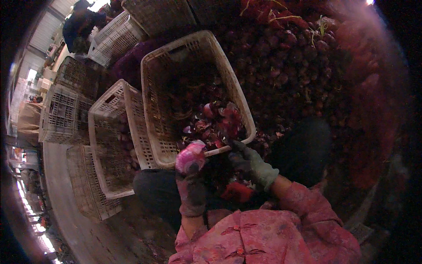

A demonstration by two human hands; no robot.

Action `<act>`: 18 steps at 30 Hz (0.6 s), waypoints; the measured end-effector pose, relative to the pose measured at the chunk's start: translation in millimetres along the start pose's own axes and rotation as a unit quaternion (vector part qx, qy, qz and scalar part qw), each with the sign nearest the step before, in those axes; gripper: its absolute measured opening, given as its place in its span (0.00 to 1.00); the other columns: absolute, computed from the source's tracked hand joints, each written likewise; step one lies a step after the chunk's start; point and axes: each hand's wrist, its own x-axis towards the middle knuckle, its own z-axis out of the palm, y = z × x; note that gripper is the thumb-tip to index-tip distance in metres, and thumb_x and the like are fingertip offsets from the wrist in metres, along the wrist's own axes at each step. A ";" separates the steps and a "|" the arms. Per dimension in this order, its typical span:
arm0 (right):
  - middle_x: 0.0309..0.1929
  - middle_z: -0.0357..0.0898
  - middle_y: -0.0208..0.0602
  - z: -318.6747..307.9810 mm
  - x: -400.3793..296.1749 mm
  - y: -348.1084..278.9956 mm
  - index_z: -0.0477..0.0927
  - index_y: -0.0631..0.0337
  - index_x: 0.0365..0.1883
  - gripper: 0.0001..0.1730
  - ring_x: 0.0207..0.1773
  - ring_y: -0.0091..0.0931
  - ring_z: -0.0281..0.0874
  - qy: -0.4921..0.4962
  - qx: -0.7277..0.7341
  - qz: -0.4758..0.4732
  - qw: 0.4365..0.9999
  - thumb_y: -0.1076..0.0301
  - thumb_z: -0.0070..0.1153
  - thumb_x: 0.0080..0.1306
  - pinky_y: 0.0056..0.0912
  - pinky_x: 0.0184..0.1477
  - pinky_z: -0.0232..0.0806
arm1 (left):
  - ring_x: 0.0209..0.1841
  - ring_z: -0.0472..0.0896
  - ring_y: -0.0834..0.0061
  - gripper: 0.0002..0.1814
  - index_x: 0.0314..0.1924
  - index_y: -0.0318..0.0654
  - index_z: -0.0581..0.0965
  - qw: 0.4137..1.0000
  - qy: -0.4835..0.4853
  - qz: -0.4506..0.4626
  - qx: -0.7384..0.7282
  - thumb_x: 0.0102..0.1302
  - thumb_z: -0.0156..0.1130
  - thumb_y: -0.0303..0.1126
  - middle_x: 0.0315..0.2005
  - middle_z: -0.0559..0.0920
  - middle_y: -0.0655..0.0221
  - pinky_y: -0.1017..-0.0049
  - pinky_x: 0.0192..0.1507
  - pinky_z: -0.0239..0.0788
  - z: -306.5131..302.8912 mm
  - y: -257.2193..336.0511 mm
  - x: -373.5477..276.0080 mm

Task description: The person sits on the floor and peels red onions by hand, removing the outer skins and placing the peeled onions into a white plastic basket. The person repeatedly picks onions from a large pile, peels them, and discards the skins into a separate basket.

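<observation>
My left hand (191, 184), in a dark, soiled glove, is closed around a red onion (190, 156) with shiny purple-pink skin. It is beside the near rim of a large plastic crate (227, 62). Inside that crate lie loose red onion skins and trimmings (211, 123). My right hand (249, 158), in a pale green glove with dark fingers, reaches to the crate's near right corner. Its fingertips are dark and blurred, so I cannot tell whether they hold anything. A bright red piece (238, 192) lies below the hands, between my knees.
A big heap of red onions (277, 66) spreads beyond the crate, with red netting (277, 15) at the top. A second crate (127, 115) with onions stands on the left, near stacked crates (61, 112). Another person (80, 29) bends at the upper left.
</observation>
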 end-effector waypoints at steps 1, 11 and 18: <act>0.47 0.77 0.27 13.1 -8.1 -12.1 0.66 0.53 0.68 0.25 0.38 0.14 0.69 0.024 0.007 0.025 0.999 0.72 0.49 0.73 0.18 0.39 0.68 | 0.54 0.79 0.68 0.20 0.59 0.35 0.73 1.000 0.008 0.027 -0.003 0.67 0.59 0.23 0.53 0.79 0.66 0.70 0.57 0.71 0.4 1.9 -1.0; 0.40 0.81 0.26 43.5 10.2 -40.9 0.79 0.59 0.45 0.08 0.37 0.17 0.75 -0.012 -0.236 -0.148 0.960 0.68 0.56 0.70 0.24 0.39 0.71 | 0.56 0.76 0.70 0.35 0.63 0.37 0.68 0.968 -0.025 -0.018 0.247 0.60 0.72 0.40 0.56 0.76 0.63 0.68 0.60 0.69 -1.8 -8.6 -2.2; 0.31 0.74 0.23 62.0 -22.1 -63.0 0.75 0.58 0.47 0.12 0.24 0.16 0.68 -0.008 -0.030 -0.076 0.997 0.62 0.57 0.69 0.20 0.27 0.65 | 0.61 0.73 0.65 0.44 0.68 0.39 0.63 0.944 -0.079 -0.263 -0.185 0.62 0.60 0.62 0.60 0.73 0.62 0.63 0.64 0.66 -16.1 -18.4 -12.2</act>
